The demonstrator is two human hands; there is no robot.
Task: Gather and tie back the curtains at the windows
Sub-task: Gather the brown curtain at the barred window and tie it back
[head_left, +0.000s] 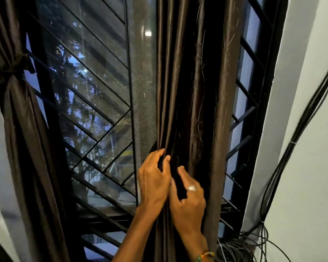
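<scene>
– Curtain (193,91) on the right side of the window: where does it hang?
– In front of the right half of the window grille (95,103). It is a dark brown satin curtain with stitched leaf sprigs, drawn into long upright folds. Its left edge lies against the grey mesh screen (142,82), and a strip of grille shows past its right edge.
– And the hands?
– Both are on it, low in the view and touching each other. The left hand (153,178) has its fingers (155,155) curled round the folds at the left edge, with the thumb pressed on the cloth from the front. The right hand (189,199) sits just beside it, its fingers (181,170) bent into the cloth, a dark fold caught between thumb and fingers.
– Anything worn?
– A pale ring (192,188) on the right hand and a beaded bracelet (206,254) at that wrist.
– The other side?
– The tied-back curtain (27,138) hangs at the far left, well apart, cinched by a tieback (6,76) of the same brown cloth.
– And by the wall?
– Black cables (301,120) run down the white wall (314,176) to the right of the window frame. A loose coil (235,250) lies near the bottom, just right of the right forearm.
</scene>
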